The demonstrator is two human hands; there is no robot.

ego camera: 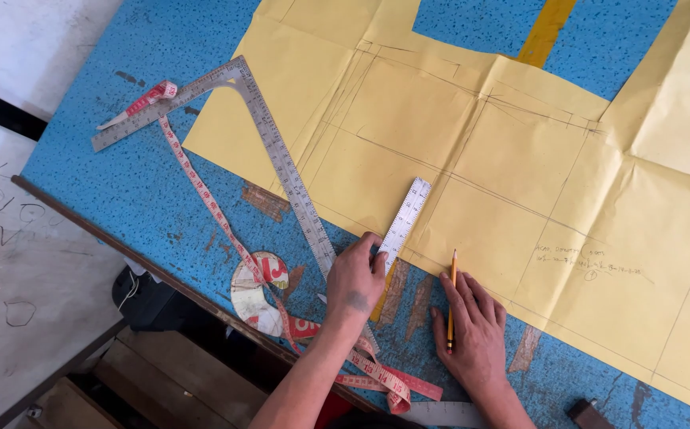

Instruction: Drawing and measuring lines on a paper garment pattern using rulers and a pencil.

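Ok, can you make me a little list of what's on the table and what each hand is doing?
table: blue speckled top
paper: big yellow sheet with pencil lines
left hand: pressing a short ruler onto the paper
right hand: holding a pencil
metal square: lying at the paper's left edge
tape measure: red and white, trailing loose

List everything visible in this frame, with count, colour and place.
table: one, blue speckled, worn, under everything.
pattern paper: one creased sheet, yellow, pencil lines, centre and right.
metal square: one, grey, L-shaped, left of centre.
tape measure: one, red and white, trailing toward the near edge.
short ruler: one, white, on the paper's lower edge.
pencil: one, yellow.
left hand: pressing on the short ruler.
right hand: holding the pencil.
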